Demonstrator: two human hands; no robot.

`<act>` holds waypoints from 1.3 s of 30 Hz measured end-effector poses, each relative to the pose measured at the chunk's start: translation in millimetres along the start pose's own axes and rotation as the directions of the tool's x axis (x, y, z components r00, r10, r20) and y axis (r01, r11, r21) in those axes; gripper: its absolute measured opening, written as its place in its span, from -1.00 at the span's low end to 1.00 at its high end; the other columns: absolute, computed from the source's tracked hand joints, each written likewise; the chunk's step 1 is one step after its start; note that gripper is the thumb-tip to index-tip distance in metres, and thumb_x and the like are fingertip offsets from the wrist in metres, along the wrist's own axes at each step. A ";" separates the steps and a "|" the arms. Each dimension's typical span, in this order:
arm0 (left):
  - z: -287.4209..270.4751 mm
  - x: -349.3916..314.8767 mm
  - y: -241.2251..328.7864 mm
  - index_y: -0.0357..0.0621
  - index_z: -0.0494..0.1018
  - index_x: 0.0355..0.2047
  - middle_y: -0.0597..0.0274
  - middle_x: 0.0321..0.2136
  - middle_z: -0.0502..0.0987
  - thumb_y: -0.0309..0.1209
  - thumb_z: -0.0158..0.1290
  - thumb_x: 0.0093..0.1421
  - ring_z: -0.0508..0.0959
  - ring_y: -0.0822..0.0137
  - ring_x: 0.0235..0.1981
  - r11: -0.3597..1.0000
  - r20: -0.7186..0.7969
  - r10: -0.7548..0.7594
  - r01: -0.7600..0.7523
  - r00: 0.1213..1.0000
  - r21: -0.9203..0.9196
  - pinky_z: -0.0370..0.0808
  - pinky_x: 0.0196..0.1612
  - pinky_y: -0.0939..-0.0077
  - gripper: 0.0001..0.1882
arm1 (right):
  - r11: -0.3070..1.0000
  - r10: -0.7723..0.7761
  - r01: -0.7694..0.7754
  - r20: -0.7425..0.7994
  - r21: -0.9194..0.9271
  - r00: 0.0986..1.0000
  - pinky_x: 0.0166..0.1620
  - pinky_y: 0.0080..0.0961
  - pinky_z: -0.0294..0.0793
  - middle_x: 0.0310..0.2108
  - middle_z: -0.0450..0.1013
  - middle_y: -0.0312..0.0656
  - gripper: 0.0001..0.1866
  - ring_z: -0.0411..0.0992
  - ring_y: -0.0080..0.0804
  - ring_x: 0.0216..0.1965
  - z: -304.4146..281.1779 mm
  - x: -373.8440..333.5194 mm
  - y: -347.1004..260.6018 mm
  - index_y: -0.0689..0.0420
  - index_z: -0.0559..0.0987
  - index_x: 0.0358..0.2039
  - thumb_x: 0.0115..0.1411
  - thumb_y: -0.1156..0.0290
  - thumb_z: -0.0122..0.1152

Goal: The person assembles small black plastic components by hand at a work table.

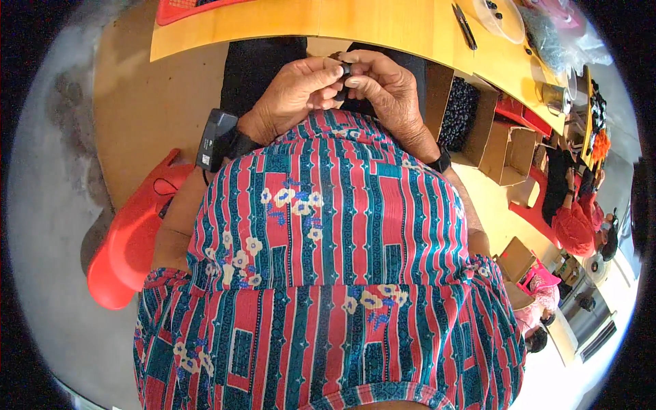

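My left hand (295,89) and my right hand (387,85) meet in front of me, just below the table's near edge. Between their fingertips is a small black part (346,70), pinched from both sides. Fingers cover much of it, so its exact kind cannot be made out. The left thumb presses on its upper side, while the right thumb and forefinger close around the other side. Dark trousers lie behind the hands.
The yellow table (287,24) carries a red tray (198,8), a black pen-like tool (465,27) and a clear bowl (502,20). A cardboard box of small black parts (459,113) stands at right. A red chair (130,239) is at left; other people sit far right.
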State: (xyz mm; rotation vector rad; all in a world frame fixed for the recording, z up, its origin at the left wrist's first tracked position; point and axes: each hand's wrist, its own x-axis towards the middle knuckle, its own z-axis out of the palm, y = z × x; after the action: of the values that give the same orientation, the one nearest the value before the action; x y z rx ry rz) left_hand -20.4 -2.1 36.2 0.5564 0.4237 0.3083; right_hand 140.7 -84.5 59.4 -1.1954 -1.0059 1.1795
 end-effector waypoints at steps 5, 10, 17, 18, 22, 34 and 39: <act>0.9 0.3 -1.4 -0.16 0.44 -0.25 0.37 -0.49 0.43 -0.34 0.02 0.19 0.34 0.60 -0.52 0.999 -0.137 0.006 -0.001 0.991 0.037 0.32 -0.48 0.69 -0.82 | 0.998 -0.053 0.054 -0.068 0.014 0.996 -0.49 -0.64 0.48 -0.50 0.45 -0.24 -0.84 0.42 -0.59 -0.57 5.1 0.1 0.4 0.28 0.50 -0.25 0.11 0.64 0.10; 7.5 -0.4 -1.5 -0.16 0.44 -0.27 0.39 -0.49 0.44 -0.36 0.03 0.18 0.36 0.59 -0.53 0.991 -0.193 0.049 -0.024 0.980 0.132 0.35 -0.45 0.69 -0.83 | 0.999 -0.046 0.041 -0.153 -0.036 0.987 -0.52 -0.65 0.48 -0.49 0.45 -0.24 -0.86 0.41 -0.60 -0.57 8.4 -0.4 1.3 0.28 0.54 -0.29 0.11 0.65 0.09; 15.5 -0.9 0.1 -0.17 0.46 -0.30 0.41 -0.52 0.45 -0.35 0.07 0.15 0.38 0.62 -0.54 0.925 -0.186 0.144 -0.065 0.972 0.374 0.35 -0.49 0.74 -0.83 | 0.974 -0.121 0.085 -0.163 -0.210 0.979 -0.44 -0.71 0.42 -0.47 0.43 -0.26 -0.83 0.39 -0.64 -0.53 4.8 1.5 4.9 0.26 0.57 -0.30 0.07 0.64 0.11; 15.7 -0.1 -0.7 -0.18 0.46 -0.32 0.41 -0.52 0.45 -0.34 0.09 0.14 0.38 0.62 -0.55 0.921 -0.199 0.140 -0.054 0.970 0.386 0.34 -0.50 0.74 -0.82 | 0.980 -0.094 0.061 -0.172 -0.190 0.981 -0.43 -0.73 0.40 -0.46 0.43 -0.27 -0.83 0.38 -0.66 -0.53 4.5 1.6 3.5 0.26 0.58 -0.29 0.07 0.63 0.12; 14.3 -0.3 -2.8 -0.20 0.46 -0.32 0.40 -0.55 0.44 -0.33 0.10 0.13 0.37 0.61 -0.56 0.862 -0.188 0.168 -0.052 0.968 0.505 0.33 -0.51 0.73 -0.80 | 0.994 0.031 -0.049 -0.173 -0.102 0.984 -0.41 -0.73 0.40 -0.48 0.44 -0.30 -0.83 0.37 -0.68 -0.52 1.2 2.3 1.9 0.24 0.58 -0.28 0.09 0.58 0.11; 14.5 5.2 -7.7 -0.26 0.46 -0.36 0.39 -0.58 0.43 -0.43 0.08 0.14 0.37 0.60 -0.58 0.803 -0.125 0.301 -0.181 0.945 0.568 0.35 -0.50 0.72 -0.87 | 0.990 0.138 -0.139 -0.098 -0.001 0.986 -0.36 -0.69 0.41 -0.55 0.44 -0.34 -0.81 0.35 -0.67 -0.50 -9.3 2.4 4.9 0.23 0.58 -0.25 0.15 0.56 0.03; 12.3 6.3 -7.0 -0.30 0.48 -0.35 0.33 -0.53 0.49 -0.45 0.11 0.12 0.44 0.63 -0.57 0.793 -0.104 0.295 -0.182 0.950 0.582 0.50 -0.47 0.69 -0.85 | 0.995 0.097 -0.098 -0.087 -0.015 0.991 -0.34 -0.69 0.41 -0.47 0.40 -0.31 -0.81 0.35 -0.64 -0.48 -10.8 3.2 6.8 0.24 0.57 -0.25 0.15 0.55 0.03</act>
State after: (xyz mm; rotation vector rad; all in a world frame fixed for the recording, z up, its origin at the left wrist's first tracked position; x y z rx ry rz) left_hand -8.0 -10.7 39.7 1.1832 0.6388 0.4878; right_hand 150.9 -82.9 51.2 -1.3127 -0.9046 1.1858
